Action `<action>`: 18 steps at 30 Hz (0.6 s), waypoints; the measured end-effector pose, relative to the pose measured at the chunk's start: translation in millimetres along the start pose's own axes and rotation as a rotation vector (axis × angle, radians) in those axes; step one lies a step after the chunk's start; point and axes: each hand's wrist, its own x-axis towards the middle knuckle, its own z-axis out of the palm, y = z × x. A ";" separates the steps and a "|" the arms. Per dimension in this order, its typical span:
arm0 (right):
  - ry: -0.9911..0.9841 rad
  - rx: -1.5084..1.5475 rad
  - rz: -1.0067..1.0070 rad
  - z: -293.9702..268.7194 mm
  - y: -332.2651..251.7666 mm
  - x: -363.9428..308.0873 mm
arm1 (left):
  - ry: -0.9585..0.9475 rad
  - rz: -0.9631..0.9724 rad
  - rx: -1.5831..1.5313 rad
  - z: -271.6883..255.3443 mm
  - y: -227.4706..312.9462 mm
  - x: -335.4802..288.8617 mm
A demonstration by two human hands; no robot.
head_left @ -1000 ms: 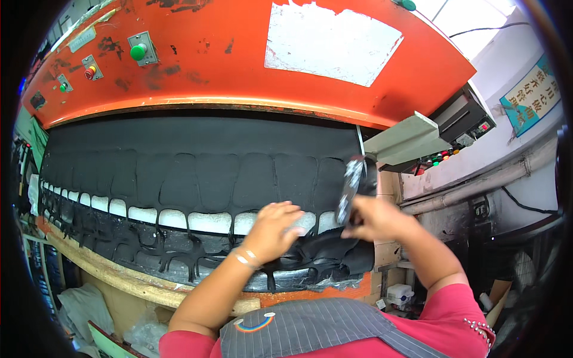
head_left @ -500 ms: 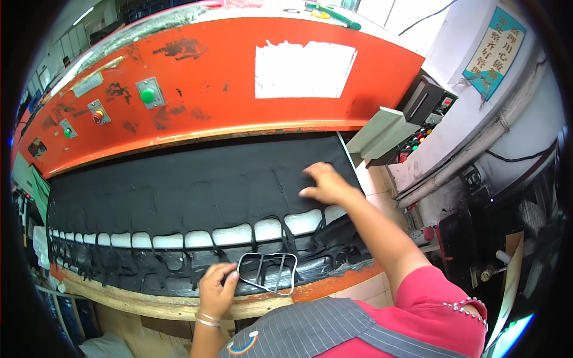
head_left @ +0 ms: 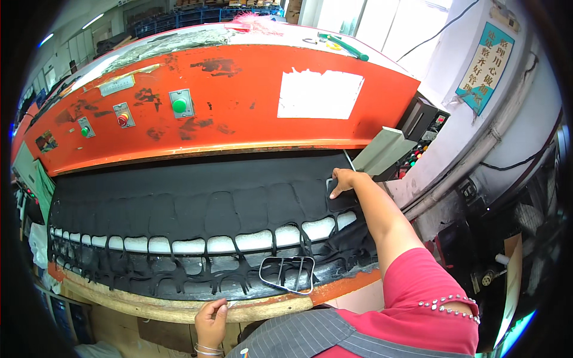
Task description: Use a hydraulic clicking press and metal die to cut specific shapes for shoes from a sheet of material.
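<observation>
My right hand [head_left: 345, 181] reaches to the right end of a black sheet [head_left: 239, 206], its thumb and fingers closed on a black cut piece [head_left: 341, 200] there. Cut outlines run in a row across the sheet. A metal cutting die [head_left: 287, 275], a rounded frame with two crossbars, lies on the black scrap strips along the near edge. My left hand [head_left: 211, 321] is in front of the wooden front edge, apart from the die. Its fingers are curled with the thumb against them; whether anything is inside is hidden.
A red-orange machine beam [head_left: 233, 101] with green and red buttons spans the far side. Web-like black scrap [head_left: 197, 280] hangs over the wooden edge [head_left: 155, 310]. Grey metal guard [head_left: 385, 150] and a control box [head_left: 422, 119] stand at the right. Green-handled tool [head_left: 346, 46] lies on top.
My right hand has moved from above the sheet to its right end and closed on a black piece. My left hand has drawn back from the die, which stays put. The view has shifted.
</observation>
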 end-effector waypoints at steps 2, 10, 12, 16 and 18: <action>0.023 -0.082 -0.023 5.1 -3.2 -0.1 | 0.000 -0.008 -0.001 -1.1 -0.7 -1.0; 0.266 0.049 -0.172 -14.3 -0.5 -92.6 | -0.123 0.129 0.061 33.6 34.4 52.6; 0.309 0.023 -0.374 -17.3 -35.5 -140.8 | -0.129 0.345 0.119 48.7 66.5 68.8; 0.189 0.289 -0.679 -5.0 -68.3 -186.7 | -0.370 0.650 0.215 132.4 114.8 127.1; 0.181 0.521 -0.829 14.6 -73.9 -166.6 | -0.471 0.438 0.052 177.6 105.9 146.4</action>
